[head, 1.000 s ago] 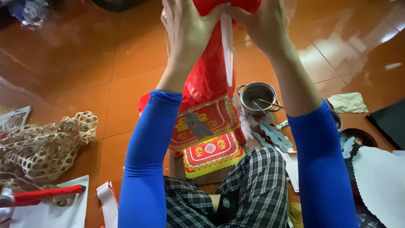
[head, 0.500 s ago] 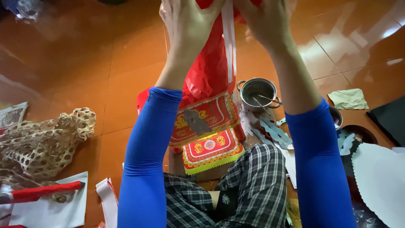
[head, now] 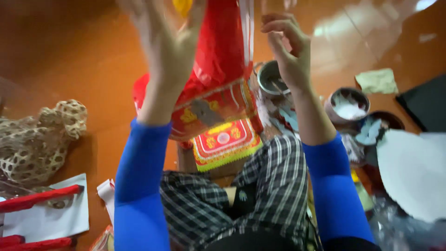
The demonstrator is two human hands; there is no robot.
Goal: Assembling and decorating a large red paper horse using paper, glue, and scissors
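Both hands are lifting a red paper lantern-like piece (head: 218,69) above the lap, left hand (head: 169,51) blurred, its fingers' grip unclear, right hand (head: 288,51) hovering with fingers loosely curled, near a white-paste-filled round tin (head: 346,104).

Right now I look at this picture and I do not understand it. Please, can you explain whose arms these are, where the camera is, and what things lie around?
The camera sits on a person's head and looks down, so the two arms in blue sleeves belong to that person. There is no machine. The person sits on an orange floor, legs in checked trousers. Both hands are raised: the left hand is blurred and seems to touch a red paper piece with gold trim; the right hand is open beside it, fingers curled. Below lies a red and yellow decorated sheet. To the right stand a metal pot and a round container with white content. To the left are a woven mesh object and red sticks on white paper.
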